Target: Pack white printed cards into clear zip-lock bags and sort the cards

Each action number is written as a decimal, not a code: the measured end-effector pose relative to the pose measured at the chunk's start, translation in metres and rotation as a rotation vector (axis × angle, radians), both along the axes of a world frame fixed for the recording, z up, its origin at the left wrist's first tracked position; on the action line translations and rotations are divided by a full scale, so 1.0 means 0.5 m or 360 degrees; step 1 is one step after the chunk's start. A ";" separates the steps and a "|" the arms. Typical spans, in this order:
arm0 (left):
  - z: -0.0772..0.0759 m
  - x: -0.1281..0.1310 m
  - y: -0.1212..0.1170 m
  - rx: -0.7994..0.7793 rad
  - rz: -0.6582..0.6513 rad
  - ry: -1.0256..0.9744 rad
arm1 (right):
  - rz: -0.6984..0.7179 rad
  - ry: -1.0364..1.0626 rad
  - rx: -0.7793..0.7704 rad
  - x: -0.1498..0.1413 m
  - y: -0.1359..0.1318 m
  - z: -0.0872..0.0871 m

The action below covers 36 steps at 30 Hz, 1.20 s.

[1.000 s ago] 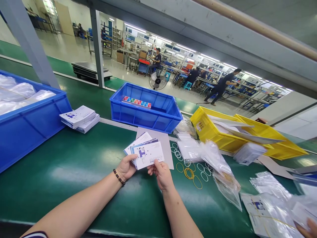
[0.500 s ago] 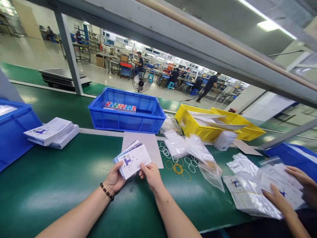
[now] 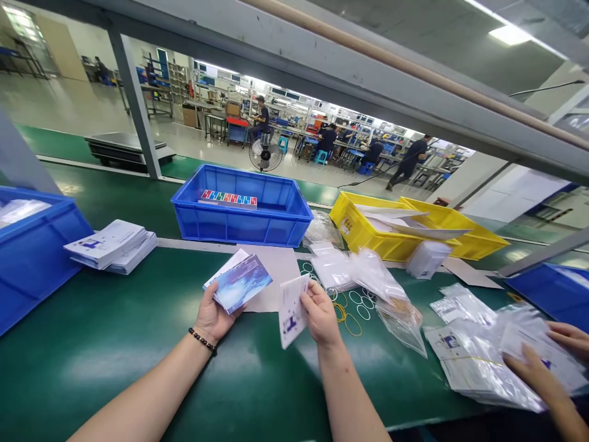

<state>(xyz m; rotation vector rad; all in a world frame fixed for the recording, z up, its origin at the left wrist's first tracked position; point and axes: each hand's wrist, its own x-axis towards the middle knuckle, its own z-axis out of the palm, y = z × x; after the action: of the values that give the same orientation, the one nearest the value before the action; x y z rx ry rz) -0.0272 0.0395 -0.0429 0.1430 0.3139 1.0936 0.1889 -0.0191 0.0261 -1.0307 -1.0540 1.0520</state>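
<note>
- Above the middle of the green table [image 3: 207, 399], the left hand [image 3: 215, 314] pinches a loose fan of cards, thumb on top and fingers beneath; a blue card [image 3: 243, 283] lies uppermost, with a white card [image 3: 233, 260] showing behind it; a dark bead bracelet [image 3: 202, 341] circles that wrist.
- Just right of the fan, the right hand [image 3: 321, 314] pinches a white booklet [image 3: 291, 313] by its upper right part, between thumb and fingers; the booklet is steeply tilted, slightly blurred, and apart from the blue card; a purple picture shows near its lower end.
- Beyond both hands, a pale sheet [image 3: 281, 263] lies flat; behind it stands a blue bin [image 3: 243, 228] with a strip of coloured labels [image 3: 229, 198] inside.
- To the left, piled booklets [image 3: 110, 243] lie beside a larger blue bin [image 3: 37, 270].
- Right of the right hand, white and yellow rubber bands [image 3: 353, 325] lie scattered; plastic bags [image 3: 399, 328] are near them, with a yellow bin [image 3: 384, 244] behind.
- At the far right, a co-worker's hands [image 3: 540, 376] hold a plastic bag with white papers in it; a banded bundle [image 3: 460, 363] lies just beside them.
</note>
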 end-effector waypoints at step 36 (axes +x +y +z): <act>0.002 0.020 -0.010 -0.0085 -0.0371 0.0110 | 0.0580 -0.2432 0.1404 -0.055 0.077 0.053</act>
<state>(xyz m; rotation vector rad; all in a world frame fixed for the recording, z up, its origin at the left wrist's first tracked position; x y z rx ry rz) -0.0171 0.0343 -0.0418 0.1661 0.3782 0.8500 0.1612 0.0192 0.0527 -0.7706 -2.6616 -0.2596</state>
